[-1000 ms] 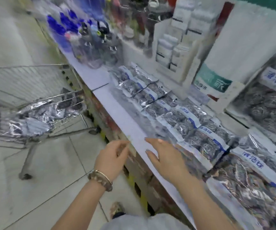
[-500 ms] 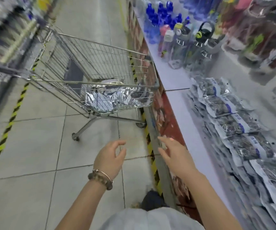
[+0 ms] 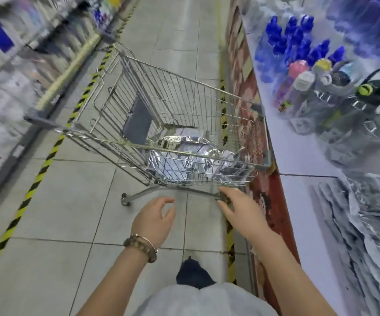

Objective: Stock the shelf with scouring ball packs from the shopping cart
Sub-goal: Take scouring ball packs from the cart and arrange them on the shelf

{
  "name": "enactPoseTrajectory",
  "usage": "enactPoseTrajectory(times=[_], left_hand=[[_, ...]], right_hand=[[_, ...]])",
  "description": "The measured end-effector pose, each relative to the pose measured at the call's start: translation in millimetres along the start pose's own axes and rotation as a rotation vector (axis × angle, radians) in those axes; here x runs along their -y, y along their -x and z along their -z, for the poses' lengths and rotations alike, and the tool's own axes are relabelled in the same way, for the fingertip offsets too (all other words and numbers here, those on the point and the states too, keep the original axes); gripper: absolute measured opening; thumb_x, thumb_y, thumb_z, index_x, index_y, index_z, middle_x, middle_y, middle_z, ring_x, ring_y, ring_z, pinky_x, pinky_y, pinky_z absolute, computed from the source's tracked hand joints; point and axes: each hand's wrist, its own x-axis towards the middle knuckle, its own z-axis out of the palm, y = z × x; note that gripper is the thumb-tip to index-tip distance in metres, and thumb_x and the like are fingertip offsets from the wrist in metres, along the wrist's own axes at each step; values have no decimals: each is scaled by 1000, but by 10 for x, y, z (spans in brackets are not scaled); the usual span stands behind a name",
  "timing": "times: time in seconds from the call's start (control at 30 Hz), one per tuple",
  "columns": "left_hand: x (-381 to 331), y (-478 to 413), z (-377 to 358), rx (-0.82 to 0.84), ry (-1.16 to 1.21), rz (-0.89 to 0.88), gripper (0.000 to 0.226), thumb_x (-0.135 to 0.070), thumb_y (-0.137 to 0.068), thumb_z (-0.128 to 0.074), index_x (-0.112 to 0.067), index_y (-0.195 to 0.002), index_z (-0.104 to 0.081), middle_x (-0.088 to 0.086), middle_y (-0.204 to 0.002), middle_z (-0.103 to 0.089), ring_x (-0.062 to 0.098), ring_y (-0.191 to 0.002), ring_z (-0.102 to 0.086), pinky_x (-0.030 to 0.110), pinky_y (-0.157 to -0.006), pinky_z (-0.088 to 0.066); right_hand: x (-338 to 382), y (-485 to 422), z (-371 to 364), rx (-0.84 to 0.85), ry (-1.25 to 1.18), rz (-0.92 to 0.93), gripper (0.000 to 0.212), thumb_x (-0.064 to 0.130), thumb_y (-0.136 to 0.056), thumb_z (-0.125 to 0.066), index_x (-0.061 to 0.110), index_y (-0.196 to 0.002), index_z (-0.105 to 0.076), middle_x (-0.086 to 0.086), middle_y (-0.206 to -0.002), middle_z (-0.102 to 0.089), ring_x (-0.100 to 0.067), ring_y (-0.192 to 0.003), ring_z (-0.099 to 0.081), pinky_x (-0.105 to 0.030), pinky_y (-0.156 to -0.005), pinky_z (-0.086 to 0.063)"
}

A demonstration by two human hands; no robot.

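A wire shopping cart stands in the aisle ahead of me, beside the shelf. Shiny silver scouring ball packs lie in its near end. More scouring ball packs lie in a row on the white shelf at the right. My left hand, with a bead bracelet on the wrist, hovers just short of the cart with fingers apart and holds nothing. My right hand reaches out empty, fingers spread, its fingertips close to the cart's near lower corner.
Blue-capped bottles and clear water bottles crowd the shelf farther along. Yellow-black floor tape runs along the left. Blurred shelving lines the left side of the tiled aisle. My foot shows below.
My view has swung left from the shelf to the cart. Both empty hands have moved from the shelf edge toward the cart's near end, which now sits closer.
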Motion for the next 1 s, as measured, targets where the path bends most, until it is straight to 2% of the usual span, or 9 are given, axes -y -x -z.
enactPoseTrajectory(times=[0.2,0.3,0.43,0.57,0.73,0.8,0.93,1.0], left_hand=[[-125,-896,208,-34,21,29,22,-25,-89,-54,-28,-109,-63,-11,-111,-60,10,-88,-59,22,-76,-42],[-100,-1296,268,-15,31,31,19,-25,-89,-55,-25,-106,-64,-11,-107,-61,7,-92,-57,21,-76,-40],[-108,-1952,397,1,25,26,22,-25,-89,-55,-22,-109,-64,-6,-107,-62,9,-92,-57,26,-79,-46],[-138,-2689,541,17,-7,6,24,-25,-90,-53,-24,-111,-63,-7,-107,-60,13,-96,-58,29,-83,-46],[9,-3655,561,197,-143,40,28,-30,-91,-49,-30,-117,-59,-9,-117,-59,13,-94,-60,32,-82,-49],[170,-4035,439,287,-305,27,31,-33,-92,-45,-33,-121,-54,-9,-119,-59,13,-91,-62,32,-79,-51],[575,-4557,-24,514,-633,-18,37,-29,-92,-40,-30,-128,-47,0,-131,-52,22,-109,-57,36,-87,-49],[771,-4742,-301,602,-745,-22,36,-25,-90,-40,-26,-125,-49,3,-127,-53,24,-106,-57,36,-85,-49]], right_hand=[[73,-953,158,46,17,22,43,34,-97,-47,26,-140,-43,3,-138,-50,-16,-121,-51,-36,-96,-45],[93,-1326,160,83,-19,14,44,36,-97,-47,25,-140,-43,3,-136,-52,-15,-121,-51,-36,-98,-44],[97,-1888,112,124,-49,-29,42,33,-98,-47,24,-139,-43,3,-137,-51,-13,-119,-52,-30,-97,-42],[122,-2491,48,147,-66,-92,41,31,-98,-46,24,-139,-44,3,-138,-51,-16,-121,-50,-32,-97,-42],[130,-3192,-143,227,-84,-193,41,31,-98,-47,21,-137,-46,-1,-135,-53,-18,-117,-52,-31,-95,-41],[93,-3447,-276,260,-115,-231,40,31,-97,-48,21,-136,-48,-2,-133,-55,-18,-114,-54,-30,-92,-42],[-105,-3829,-605,375,-150,-301,39,29,-98,-48,19,-135,-49,-3,-132,-57,-17,-112,-56,-32,-95,-44],[-240,-3970,-764,423,-166,-339,38,29,-98,-47,18,-134,-50,-4,-129,-59,-17,-109,-58,-36,-94,-47]])
